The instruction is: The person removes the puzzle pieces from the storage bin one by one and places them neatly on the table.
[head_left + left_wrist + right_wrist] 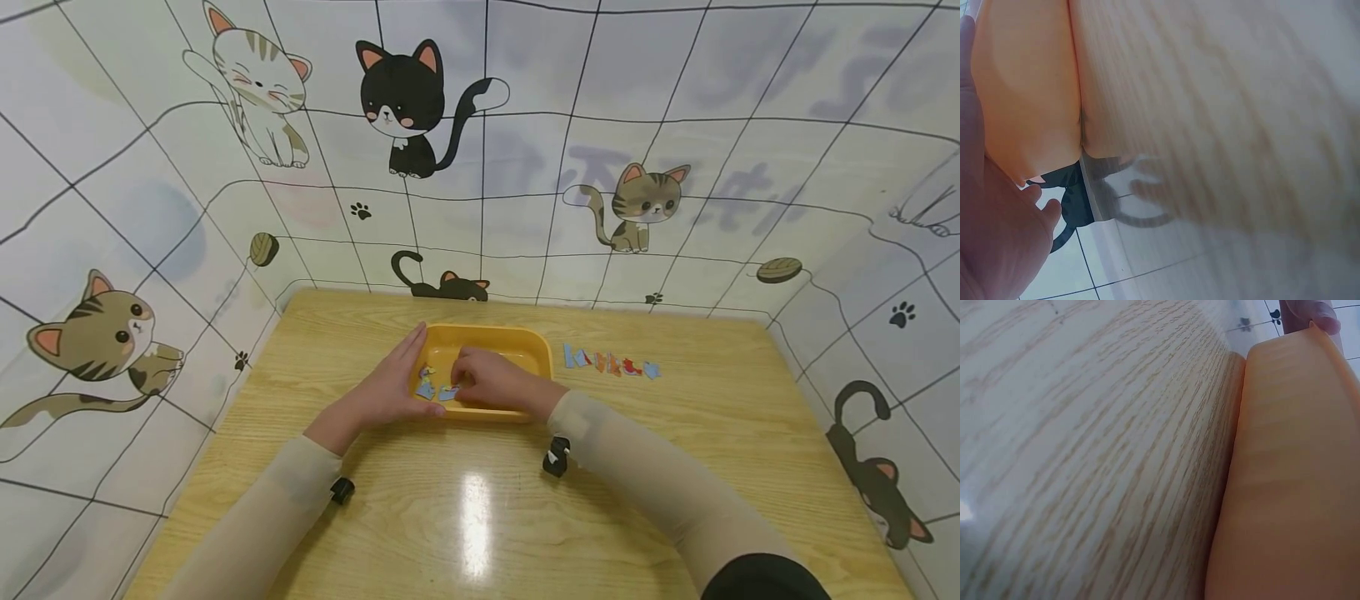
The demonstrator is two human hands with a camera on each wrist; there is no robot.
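Note:
A yellow plastic tray (480, 413) stands on the wooden table. My left hand (390, 379) holds its left end, thumb along the front rim and fingers stretched along the left side. In the left wrist view, that hand lies against the tray's outer wall (1029, 87). My right hand (491, 382) reaches over the front rim into the tray with curled fingers. Its fingertips are right at a small blue puzzle piece (447, 392); whether they pinch it I cannot tell. Further puzzle pieces (425, 388) lie to the left. In the right wrist view only the tray's wall (1291, 469) and a left fingertip (1329, 324) show.
To the right of the tray, several blue, orange and red puzzle pieces (613, 364) lie in a row on the table (420, 517). Behind and beside the table are walls covered with a cat-patterned sheet (525, 150).

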